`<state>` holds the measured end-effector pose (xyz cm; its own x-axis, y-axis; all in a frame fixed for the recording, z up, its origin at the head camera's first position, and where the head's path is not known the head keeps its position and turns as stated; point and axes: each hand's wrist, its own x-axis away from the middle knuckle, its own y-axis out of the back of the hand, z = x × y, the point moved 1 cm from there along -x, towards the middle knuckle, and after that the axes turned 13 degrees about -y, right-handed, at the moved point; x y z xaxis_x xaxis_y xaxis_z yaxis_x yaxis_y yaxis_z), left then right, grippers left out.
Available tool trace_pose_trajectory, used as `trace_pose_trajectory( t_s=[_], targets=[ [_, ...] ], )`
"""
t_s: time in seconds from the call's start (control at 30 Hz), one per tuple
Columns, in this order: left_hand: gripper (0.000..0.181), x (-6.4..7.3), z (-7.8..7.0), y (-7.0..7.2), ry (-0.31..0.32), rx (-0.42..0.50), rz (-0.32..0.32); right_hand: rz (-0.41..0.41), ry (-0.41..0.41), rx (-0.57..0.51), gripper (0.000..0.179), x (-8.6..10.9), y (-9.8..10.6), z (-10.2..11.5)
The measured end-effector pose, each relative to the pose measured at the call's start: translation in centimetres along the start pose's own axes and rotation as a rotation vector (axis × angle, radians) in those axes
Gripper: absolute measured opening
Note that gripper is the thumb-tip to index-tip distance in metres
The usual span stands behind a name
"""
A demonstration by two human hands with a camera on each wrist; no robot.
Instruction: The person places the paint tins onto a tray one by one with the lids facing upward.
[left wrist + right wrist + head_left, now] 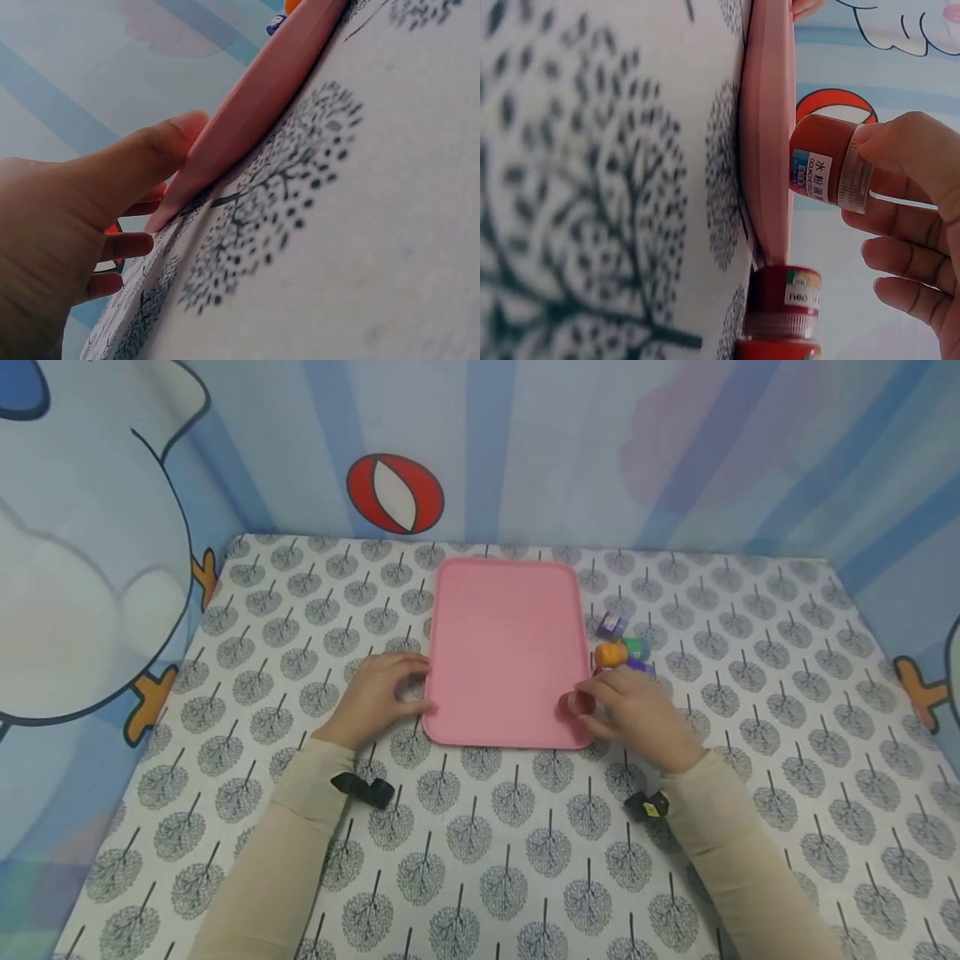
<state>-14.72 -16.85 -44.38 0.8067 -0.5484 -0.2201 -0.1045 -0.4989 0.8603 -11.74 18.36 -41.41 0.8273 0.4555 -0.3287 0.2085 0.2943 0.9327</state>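
1. Pink plastic makes up the tray (502, 652), lying flat on the tree-print cloth (517, 877) between the person's two hands.
2. Over the tray's right side, towards its near corner, is the brownish-red paint jar (821, 139). From here I can't tell whether its base touches the tray.
3. Thumb and forefinger of the right hand (643, 714) pinch the jar by its clear lid (853, 180); the other fingers curl loosely, away from it.
4. On the opposite edge, the left hand (378, 693) has thumb and forefinger spread wide, their tips at the rim, seemingly to steady it.
5. I'd judge the step in hand to be setting this jar on the tray; the next move seems to call for levelling the base, easing it down and loosening the pinch.
6. Squat as it is, the jar's axis runs from base to lid: base towards the tray, lid up at the fingers, the whole tilted somewhat. Its label (810, 174) faces the right wrist camera.
7. Just outside the tray's right edge wait a dark red jar (769, 291), an orange jar (611, 655) and a green jar (637, 647).
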Motion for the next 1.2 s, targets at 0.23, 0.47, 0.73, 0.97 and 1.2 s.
trace_pose_trajectory(
  t_s=[0.23, 0.47, 0.73, 0.97, 1.2],
  targets=[
    [0.061, 0.0, 0.0, -0.1, 0.009, 0.017, 0.006, -0.022, 0.054, -0.024, 0.036, -0.5, -0.4, 0.8],
    [0.062, 0.1, 0.2, -0.3, 0.007, 0.014, 0.005, -0.067, 0.108, -0.038, 0.030, -0.8, -1.3, 1.6],
    [0.060, 0.0, 0.4, -0.5, -0.011, -0.006, -0.006, -0.037, 0.112, -0.055, 0.033, -1.2, -1.6, 2.6],
    [0.060, 0.2, 0.3, -0.5, -0.001, -0.003, -0.008, -0.014, 0.131, -0.064, 0.038, -1.4, -1.8, 3.1],
    [0.060, 0.1, 0.2, -0.4, -0.003, -0.010, -0.010, 0.027, 0.120, -0.064, 0.037, -1.6, -1.9, 3.3]
  ],
)
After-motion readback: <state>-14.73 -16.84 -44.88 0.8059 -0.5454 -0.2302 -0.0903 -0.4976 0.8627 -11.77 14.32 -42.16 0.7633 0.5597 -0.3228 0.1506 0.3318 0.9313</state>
